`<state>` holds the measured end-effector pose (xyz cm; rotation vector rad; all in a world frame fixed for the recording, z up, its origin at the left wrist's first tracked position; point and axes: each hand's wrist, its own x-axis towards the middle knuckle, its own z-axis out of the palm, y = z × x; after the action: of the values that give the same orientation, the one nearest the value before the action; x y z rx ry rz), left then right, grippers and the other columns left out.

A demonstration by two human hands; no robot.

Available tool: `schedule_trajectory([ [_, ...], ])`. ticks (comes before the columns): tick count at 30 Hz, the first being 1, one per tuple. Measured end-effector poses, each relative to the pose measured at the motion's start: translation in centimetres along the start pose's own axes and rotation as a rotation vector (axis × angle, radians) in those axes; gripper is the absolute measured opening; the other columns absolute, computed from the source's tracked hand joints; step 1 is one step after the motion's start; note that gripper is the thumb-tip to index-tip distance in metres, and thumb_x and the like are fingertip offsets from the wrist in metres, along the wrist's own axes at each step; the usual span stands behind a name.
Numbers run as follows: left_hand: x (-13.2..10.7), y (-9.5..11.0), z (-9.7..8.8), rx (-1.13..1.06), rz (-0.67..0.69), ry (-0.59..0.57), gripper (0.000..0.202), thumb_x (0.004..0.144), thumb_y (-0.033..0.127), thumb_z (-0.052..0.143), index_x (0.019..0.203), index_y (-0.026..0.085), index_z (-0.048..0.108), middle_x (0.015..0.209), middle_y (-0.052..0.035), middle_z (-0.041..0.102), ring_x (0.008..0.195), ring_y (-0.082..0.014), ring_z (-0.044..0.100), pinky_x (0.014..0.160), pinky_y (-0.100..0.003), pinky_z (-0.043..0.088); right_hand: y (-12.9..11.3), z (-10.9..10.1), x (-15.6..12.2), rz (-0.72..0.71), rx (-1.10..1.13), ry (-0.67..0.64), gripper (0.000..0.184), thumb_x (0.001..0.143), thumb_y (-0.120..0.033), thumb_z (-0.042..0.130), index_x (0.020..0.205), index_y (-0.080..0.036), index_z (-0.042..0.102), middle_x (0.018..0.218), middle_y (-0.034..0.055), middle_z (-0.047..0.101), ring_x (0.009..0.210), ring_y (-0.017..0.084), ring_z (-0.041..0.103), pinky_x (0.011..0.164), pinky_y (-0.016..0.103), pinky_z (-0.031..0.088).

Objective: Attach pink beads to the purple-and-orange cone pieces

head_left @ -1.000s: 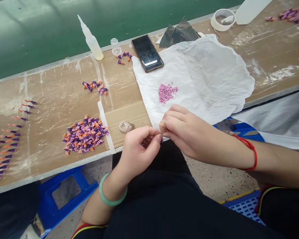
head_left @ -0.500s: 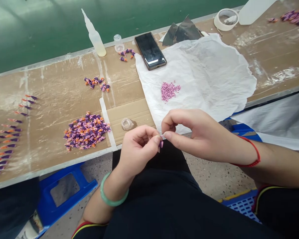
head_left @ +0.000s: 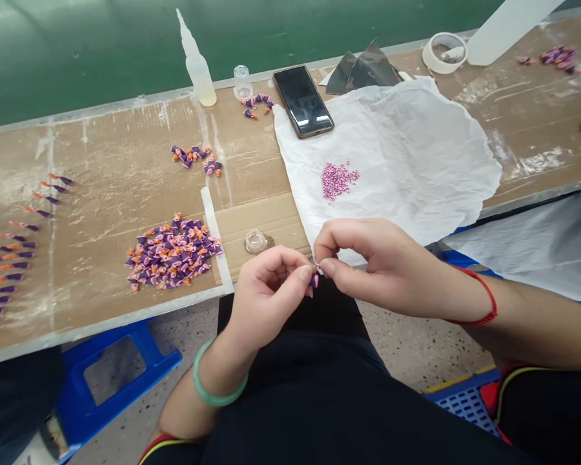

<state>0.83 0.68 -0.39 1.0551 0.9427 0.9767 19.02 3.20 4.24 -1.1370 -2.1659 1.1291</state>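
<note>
Between the thumb and fingertips of my left hand [head_left: 271,294] is a small purple-and-pink piece [head_left: 314,280], mostly covered by the fingers. My right hand [head_left: 372,265] meets it from the right, thumb and index finger pinched at the piece's upper end; whatever lies between those tips is too small to make out. Both hands are over my lap at the table's front edge. Just beyond them, pink beads [head_left: 337,181] lie in a small heap on a crumpled white sheet [head_left: 416,148]. A big pile of purple, pink and orange pieces [head_left: 174,252] is to the left.
A small clear dish [head_left: 256,241] sits near my left hand. Farther back stand a nozzle bottle [head_left: 200,71], a clear cup [head_left: 243,82], a phone [head_left: 303,101] and a tape roll [head_left: 444,53]. Rows of slender pieces [head_left: 12,266] lie far left. Blue stools [head_left: 111,381] are below.
The view has shifted slightly, so the tabletop things appear a little farther right. Both hands keep nearly the same pinch around the small piece.
</note>
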Motion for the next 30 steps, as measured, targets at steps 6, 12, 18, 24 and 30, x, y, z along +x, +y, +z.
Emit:
schedule_trajectory([
  [6, -1.6, -0.8, -2.3, -0.001, -0.036, 0.076, 0.03, 0.082, 0.044, 0.079, 0.078, 0.017, 0.069, 0.063, -0.0015, 0.067, 0.045, -0.0084, 0.054, 0.042, -0.019, 0.044, 0.3, 0.1, 2.5, -0.103, -0.161, -0.087, 0.017, 0.086, -0.012, 0.049, 0.074, -0.022, 0.044, 0.066, -0.0025, 0.052, 0.061, 0.012, 0.046, 0.06, 0.024, 0.038],
  [12, -2.3, -1.8, -4.1, 0.115, -0.017, 0.137, 0.009, 0.077, 0.022, 0.077, 0.074, 0.016, 0.071, 0.061, -0.0014, 0.067, 0.049, -0.0093, 0.057, 0.047, -0.019, 0.046, 1.6, 1.2, 7.3, -0.17, -0.442, -0.207, 0.016, 0.081, -0.016, 0.052, 0.068, -0.021, 0.043, 0.062, -0.0015, 0.049, 0.06, 0.012, 0.042, 0.059, 0.026, 0.03],
  [18, -2.2, -2.5, -5.0, 0.191, 0.015, 0.146, 0.005, 0.078, 0.021, 0.073, 0.077, 0.016, 0.073, 0.065, -0.0031, 0.07, 0.052, -0.0111, 0.06, 0.05, -0.02, 0.047, 1.6, 2.0, 10.1, -0.17, -0.655, -0.347, 0.021, 0.081, -0.021, 0.054, 0.063, -0.021, 0.043, 0.058, -0.0013, 0.044, 0.057, 0.013, 0.037, 0.058, 0.029, 0.026],
  [24, -2.1, -2.6, -5.3, 0.171, 0.015, 0.113, 0.007, 0.079, 0.021, 0.071, 0.076, 0.016, 0.073, 0.068, -0.0044, 0.072, 0.053, -0.0114, 0.061, 0.051, -0.02, 0.049, 1.3, 2.3, 10.8, -0.176, -0.762, -0.393, 0.023, 0.082, -0.021, 0.057, 0.062, -0.02, 0.046, 0.057, 0.0002, 0.045, 0.057, 0.013, 0.038, 0.056, 0.03, 0.025],
  [30, -2.2, -2.8, -5.4, 0.108, 0.004, 0.119, 0.006, 0.078, 0.021, 0.074, 0.076, 0.015, 0.074, 0.065, -0.0038, 0.072, 0.052, -0.0111, 0.062, 0.048, -0.019, 0.048, 1.1, 2.4, 11.1, -0.139, -0.778, -0.396, 0.026, 0.081, -0.02, 0.058, 0.06, -0.02, 0.043, 0.057, 0.0, 0.043, 0.056, 0.013, 0.038, 0.056, 0.031, 0.026],
])
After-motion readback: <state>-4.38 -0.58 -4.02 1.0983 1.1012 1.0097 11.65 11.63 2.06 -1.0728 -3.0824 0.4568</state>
